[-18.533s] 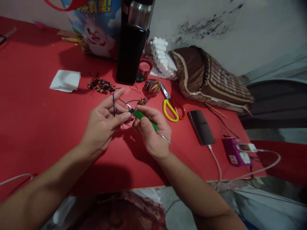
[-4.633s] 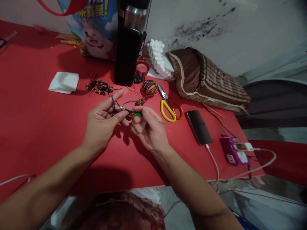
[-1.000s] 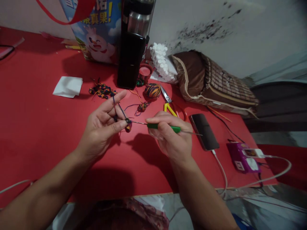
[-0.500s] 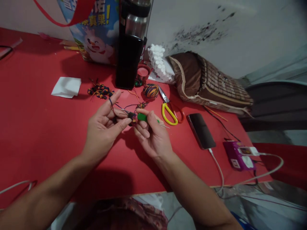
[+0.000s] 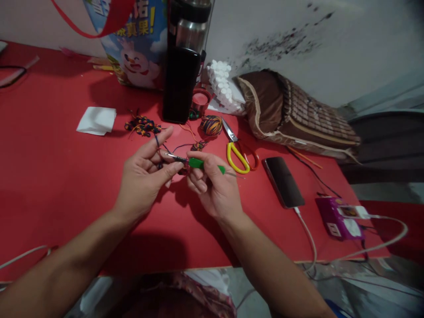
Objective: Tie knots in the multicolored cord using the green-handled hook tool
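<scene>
My right hand [image 5: 217,183] is closed round a crochet hook with a green handle [image 5: 196,163]; its metal tip points left, past my left thumb. Between thumb and fingers, my left hand [image 5: 142,176] pinches a small dark multicoloured crocheted piece [image 5: 183,170], mostly hidden by the fingers. Dark yarn [image 5: 157,140] runs over the raised left index finger. Just beyond the hands lie a small tangle of yarn [image 5: 198,146] and a multicoloured yarn ball [image 5: 211,125]. A crocheted dark and orange piece [image 5: 143,126] rests farther left.
Yellow-and-red-handled scissors [image 5: 237,157] lie right of the hands. Beyond stand a black phone [image 5: 180,86], a metal flask [image 5: 190,33] and a blue printed bag [image 5: 139,57]. To the right are a charging phone [image 5: 283,182], a purple power strip [image 5: 339,218] and a brown cushion [image 5: 298,115].
The hook has slid left through the work, and its metal tip now shows beyond my left thumb. The whole view has shifted slightly.
</scene>
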Demonstrator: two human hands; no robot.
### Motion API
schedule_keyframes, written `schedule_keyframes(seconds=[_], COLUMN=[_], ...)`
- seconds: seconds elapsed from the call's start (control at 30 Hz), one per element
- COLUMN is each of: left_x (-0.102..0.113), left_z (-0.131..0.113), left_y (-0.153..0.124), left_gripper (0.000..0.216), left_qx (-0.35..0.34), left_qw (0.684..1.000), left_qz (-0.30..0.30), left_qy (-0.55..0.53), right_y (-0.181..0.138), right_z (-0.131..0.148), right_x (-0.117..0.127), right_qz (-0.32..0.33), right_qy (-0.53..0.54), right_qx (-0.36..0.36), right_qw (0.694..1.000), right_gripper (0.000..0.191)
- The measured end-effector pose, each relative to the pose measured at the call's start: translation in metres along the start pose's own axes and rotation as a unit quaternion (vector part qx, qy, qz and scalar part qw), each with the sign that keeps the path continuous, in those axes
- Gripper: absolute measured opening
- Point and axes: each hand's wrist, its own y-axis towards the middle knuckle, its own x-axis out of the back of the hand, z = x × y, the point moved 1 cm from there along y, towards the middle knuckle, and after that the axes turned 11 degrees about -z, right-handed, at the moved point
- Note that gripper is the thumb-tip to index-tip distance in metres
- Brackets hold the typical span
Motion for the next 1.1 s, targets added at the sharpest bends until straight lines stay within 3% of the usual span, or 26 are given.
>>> schedule_keyframes(seconds=[0.3,0.47,0.67,0.93,1.1], left_x=[0.003,0.001,0.002,0.003,0.0], left_z=[-0.008,-0.008,-0.007,-0.008,-0.008], left_y=[0.005,0.007,0.006,0.005,0.004], left_gripper=[0.053,0.058,0.068,0.058,0.061], left_qx=[0.03,0.049,0.027,-0.023,-0.004], left_qw=[0.999,0.998,1.0,0.999,1.0], left_qz=[0.01,-0.007,-0.01,0.02,0.022], left_qy=[-0.043,-0.023,-0.008,0.02,0.007], right_y=[0.005,0.005,-0.001,0.003,0.003], right_z=[-0.006,-0.009,-0.009,-0.01,-0.012], right_x=[-0.001,-0.003,-0.006,0.006,0.009], right_qz=[-0.003,-0.024,-0.002,0.01,0.026], right_qy=[-0.003,-0.007,0.012,-0.035,-0.064], right_qx=[-0.016,0.003,0.01,0.04,0.073], right_qw=[1.0,1.0,1.0,0.999,0.995], right_gripper=[0.024,0.026,0.027,0.028,0.028])
